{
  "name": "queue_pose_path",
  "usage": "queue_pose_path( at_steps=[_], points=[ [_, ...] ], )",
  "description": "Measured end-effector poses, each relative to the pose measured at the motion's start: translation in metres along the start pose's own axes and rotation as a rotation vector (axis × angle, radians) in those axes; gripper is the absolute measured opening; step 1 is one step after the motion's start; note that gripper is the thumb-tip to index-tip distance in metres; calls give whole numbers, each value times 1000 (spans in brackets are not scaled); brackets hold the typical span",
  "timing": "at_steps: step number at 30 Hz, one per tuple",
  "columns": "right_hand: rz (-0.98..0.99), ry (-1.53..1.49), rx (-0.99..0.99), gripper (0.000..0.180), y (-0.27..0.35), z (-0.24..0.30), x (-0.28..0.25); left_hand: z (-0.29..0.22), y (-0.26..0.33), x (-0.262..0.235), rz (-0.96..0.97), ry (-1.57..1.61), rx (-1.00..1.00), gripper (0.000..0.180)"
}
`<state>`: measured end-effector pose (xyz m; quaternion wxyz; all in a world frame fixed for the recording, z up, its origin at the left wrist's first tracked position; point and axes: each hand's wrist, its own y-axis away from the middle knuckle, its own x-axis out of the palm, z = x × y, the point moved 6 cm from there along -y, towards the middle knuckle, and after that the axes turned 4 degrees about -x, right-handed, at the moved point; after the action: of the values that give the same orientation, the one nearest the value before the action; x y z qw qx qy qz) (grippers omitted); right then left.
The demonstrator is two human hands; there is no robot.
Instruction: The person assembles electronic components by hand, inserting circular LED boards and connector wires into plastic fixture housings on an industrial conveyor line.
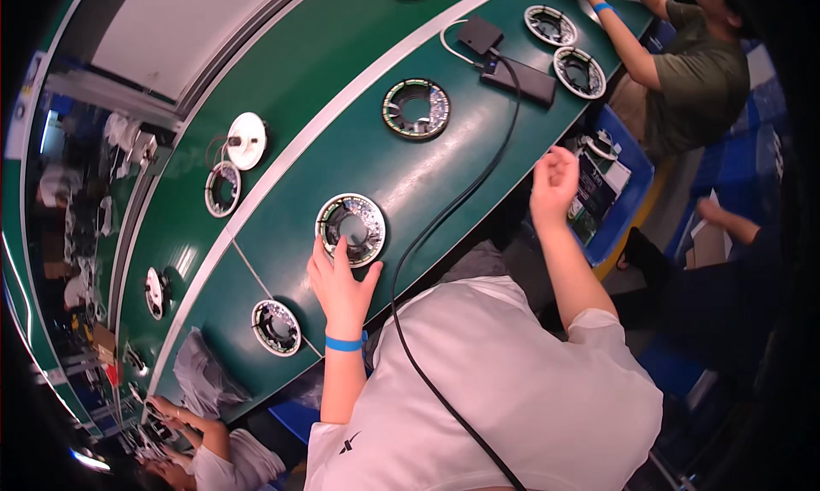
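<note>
Ring-shaped round part (351, 228), white rim with dark inner workings and an open centre, lies flat on the green counter (342, 132), near its front edge. Left hand (340, 286) sits at the ring's 6 o'clock; its fingers (341, 250) are spread apart and rest on the ring's near rim, thumb out to the right on the green surface, nothing clamped. Blue wristband (345, 343) on that wrist.

Right hand (553, 182) is at 3 o'clock from the ring, well apart, raised off the counter's edge; fingers loosely curled, holding nothing that shows.

A black cable (453, 209) runs between the two hands, from the person's white shirt up to a black box (518, 78) at 1 o'clock.

Second ring part (416, 108) lies at 1 o'clock, nearer than the box. A third ring (276, 327) lies at 7 o'clock, close to the counter's front edge. At 10 o'clock, past a pale dividing strip (282, 168), a white disc (247, 140) and another ring (222, 189) sit just beside each other.

Blue bin (628, 202) with parts is just beyond the right hand. At far 1 o'clock a co-worker in a green shirt (696, 81) reaches to the counter beside two more rings (579, 72).
</note>
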<state>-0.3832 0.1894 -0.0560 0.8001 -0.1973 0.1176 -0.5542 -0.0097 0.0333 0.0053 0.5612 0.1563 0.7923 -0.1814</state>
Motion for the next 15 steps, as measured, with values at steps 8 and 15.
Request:
queue_pose_path(
  at_steps=[8, 15],
  points=[
    [17, 994, 395, 35, 13, -221, -163, 24, -7, 20, -137, 368, -37, 102],
    [-256, 476, 927, 44, 21, -292, -146, 31, -15, 35, -35, 196, 103, 123]
  ],
)
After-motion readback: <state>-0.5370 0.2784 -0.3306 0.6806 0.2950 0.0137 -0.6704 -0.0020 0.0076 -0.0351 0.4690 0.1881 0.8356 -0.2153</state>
